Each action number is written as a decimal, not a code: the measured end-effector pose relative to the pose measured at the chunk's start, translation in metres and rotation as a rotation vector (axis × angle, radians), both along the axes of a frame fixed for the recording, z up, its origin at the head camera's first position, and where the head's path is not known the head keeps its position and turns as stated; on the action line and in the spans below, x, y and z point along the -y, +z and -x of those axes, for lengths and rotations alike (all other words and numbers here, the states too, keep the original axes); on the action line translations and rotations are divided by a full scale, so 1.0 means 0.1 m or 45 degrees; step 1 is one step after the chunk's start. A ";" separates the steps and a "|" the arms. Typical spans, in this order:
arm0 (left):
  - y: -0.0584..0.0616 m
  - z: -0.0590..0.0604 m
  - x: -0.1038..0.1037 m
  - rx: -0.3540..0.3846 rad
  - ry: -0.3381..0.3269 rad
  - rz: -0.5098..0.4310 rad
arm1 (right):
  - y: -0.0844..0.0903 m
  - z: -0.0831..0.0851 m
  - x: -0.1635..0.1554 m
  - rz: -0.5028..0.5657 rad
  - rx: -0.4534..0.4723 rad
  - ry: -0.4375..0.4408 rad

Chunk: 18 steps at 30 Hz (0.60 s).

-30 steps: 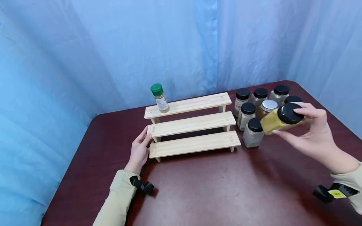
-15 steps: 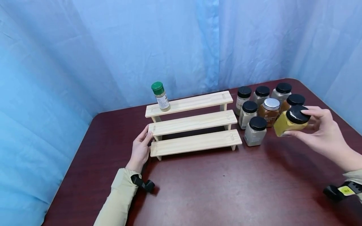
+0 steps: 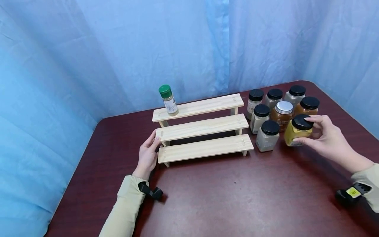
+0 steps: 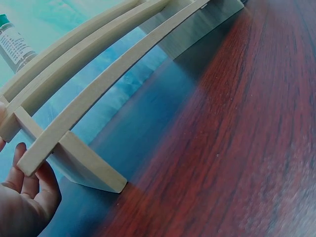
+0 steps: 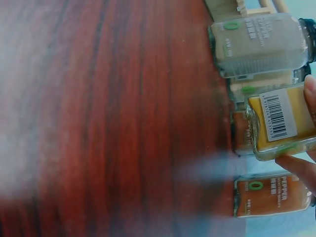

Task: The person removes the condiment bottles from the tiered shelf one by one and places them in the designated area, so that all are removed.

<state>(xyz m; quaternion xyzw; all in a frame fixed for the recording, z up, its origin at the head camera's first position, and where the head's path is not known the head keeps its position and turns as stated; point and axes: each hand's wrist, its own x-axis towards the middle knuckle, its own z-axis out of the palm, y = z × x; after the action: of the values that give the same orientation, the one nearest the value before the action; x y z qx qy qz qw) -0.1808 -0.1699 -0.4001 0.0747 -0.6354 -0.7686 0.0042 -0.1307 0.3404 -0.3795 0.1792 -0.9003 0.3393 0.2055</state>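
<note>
My left hand (image 3: 147, 157) holds the left end of a three-tier wooden spice rack (image 3: 204, 127), thumb on the middle shelf. In the left wrist view its curled fingers (image 4: 48, 185) reach under the front shelf's end. On the right, my right hand (image 3: 330, 140) grips a black-lidded jar of yellow spice (image 3: 291, 134), thumb low on its side and fingers at the lid. The right wrist view shows the jar's barcode label (image 5: 279, 116). It is close beside a pale spice jar (image 3: 267, 140) and in front of a silver-lidded brown one (image 3: 281, 118).
A green-capped shaker (image 3: 170, 104) stands at the left end of the top shelf. Several more black-lidded jars (image 3: 297, 93) cluster right of the rack on the dark red table (image 3: 225, 197). Blue curtains (image 3: 165, 42) hang behind the table and at its sides.
The right hand moves the yellow jar out to the right, then lowers it beside the other jars, and the jar goes from tilted to nearly upright. The left hand stays on the rack.
</note>
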 end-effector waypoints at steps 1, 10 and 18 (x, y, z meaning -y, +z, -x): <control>0.00 0.00 0.00 0.001 0.004 -0.003 | -0.01 0.01 0.00 0.009 0.017 0.008; 0.01 0.01 -0.01 0.012 0.028 0.000 | -0.06 0.06 -0.01 0.031 0.073 0.038; 0.00 0.02 0.00 0.012 0.029 -0.009 | -0.09 0.06 -0.01 0.035 0.157 0.017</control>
<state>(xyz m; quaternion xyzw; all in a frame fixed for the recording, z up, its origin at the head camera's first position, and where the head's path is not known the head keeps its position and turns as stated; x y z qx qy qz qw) -0.1827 -0.1695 -0.3999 0.0854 -0.6320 -0.7702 0.0096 -0.1366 0.3412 -0.3880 0.1609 -0.9053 0.3633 0.1499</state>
